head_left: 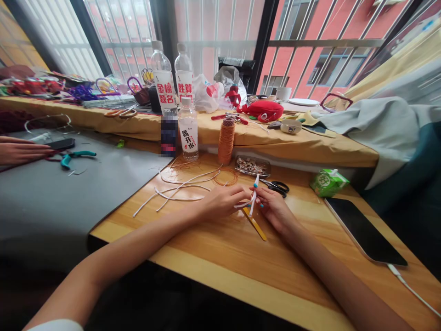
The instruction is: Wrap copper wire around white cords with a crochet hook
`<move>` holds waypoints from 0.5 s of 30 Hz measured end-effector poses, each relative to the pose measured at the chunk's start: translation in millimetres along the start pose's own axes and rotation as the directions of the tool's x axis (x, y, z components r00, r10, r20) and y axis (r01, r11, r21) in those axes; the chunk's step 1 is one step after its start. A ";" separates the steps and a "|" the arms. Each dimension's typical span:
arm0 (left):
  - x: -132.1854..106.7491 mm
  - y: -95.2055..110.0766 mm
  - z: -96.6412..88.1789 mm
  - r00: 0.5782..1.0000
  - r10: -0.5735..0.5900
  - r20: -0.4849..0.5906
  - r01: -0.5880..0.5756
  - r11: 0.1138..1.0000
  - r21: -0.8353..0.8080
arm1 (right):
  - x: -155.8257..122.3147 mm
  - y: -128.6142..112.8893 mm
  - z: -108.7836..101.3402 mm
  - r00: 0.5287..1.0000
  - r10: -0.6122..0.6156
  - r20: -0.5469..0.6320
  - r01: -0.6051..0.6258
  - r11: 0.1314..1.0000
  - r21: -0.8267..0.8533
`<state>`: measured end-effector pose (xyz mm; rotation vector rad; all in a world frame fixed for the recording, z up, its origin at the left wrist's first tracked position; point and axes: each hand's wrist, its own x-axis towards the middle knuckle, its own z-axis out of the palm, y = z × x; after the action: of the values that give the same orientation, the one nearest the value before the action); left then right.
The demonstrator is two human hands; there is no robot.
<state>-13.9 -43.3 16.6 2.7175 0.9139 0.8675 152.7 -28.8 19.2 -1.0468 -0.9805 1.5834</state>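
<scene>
My left hand [223,201] and my right hand [273,206] meet over the wooden table [213,257], both pinching a short white strip [253,201] that stands almost upright between the fingertips. A yellow flat stick [257,225] lies on the table just under the hands. Several loose white strips [175,189] lie to the left of my left hand. Behind them coils thin copper-coloured wire [225,177], near an orange spool of thread [226,140].
Black scissors [278,186], a small clear tray of bits [252,166], a green drink carton [328,182] and a phone [365,230] with cable lie to the right. Water bottles [188,128] stand behind. Another person's hand [20,151] rests at far left by teal pliers [74,156].
</scene>
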 end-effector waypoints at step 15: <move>-1.6 -3.1 2.4 0.993 0.116 0.028 -0.119 0.981 0.152 | 2.2 3.5 -4.7 1.000 -0.015 0.013 0.015 1.000 -0.008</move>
<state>-15.1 -41.7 12.9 2.9322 0.8575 0.8215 155.8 -27.0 14.1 -1.0336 -1.0018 1.5771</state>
